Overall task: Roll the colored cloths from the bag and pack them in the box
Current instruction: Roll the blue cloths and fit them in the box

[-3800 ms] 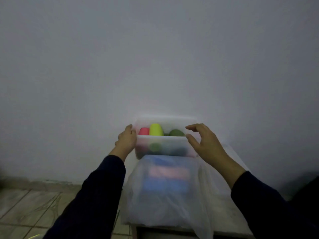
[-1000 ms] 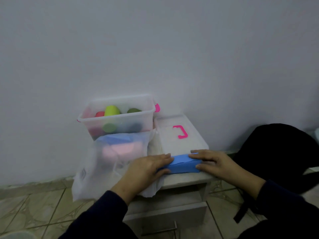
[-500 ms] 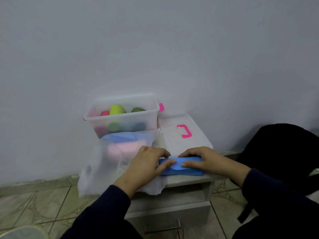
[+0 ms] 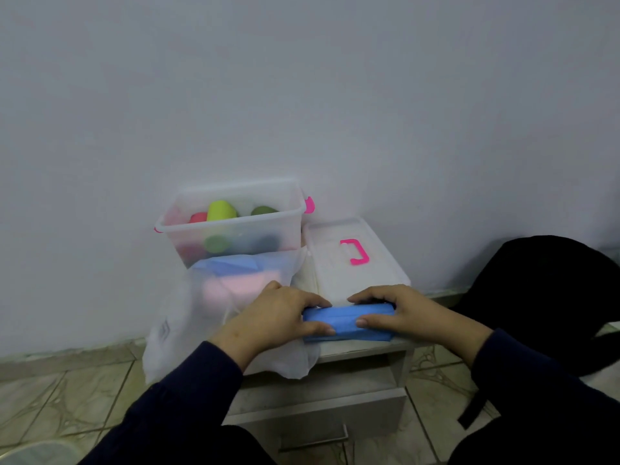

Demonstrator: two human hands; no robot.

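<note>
1. head view: blue cloth (image 4: pixel 347 323) is narrower than half a second ago, its near edge turned up into a fold; rolling looks begun.
2. left hand (image 4: pixel 275 318) and right hand (image 4: pixel 406 313) each pinch one end, fingers curled over the far edge, thumbs on the near side.
3. cloth lies on the surface (image 4: pixel 355 345), between both grips, in front of the bag (image 4: pixel 188 317) and the box (image 4: pixel 235 236), which already holds rolls.

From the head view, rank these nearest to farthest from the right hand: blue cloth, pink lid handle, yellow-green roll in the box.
1. blue cloth: gripped by the right hand.
2. pink lid handle: behind the hand, on the lid.
3. yellow-green roll: far left, inside the box.
</note>
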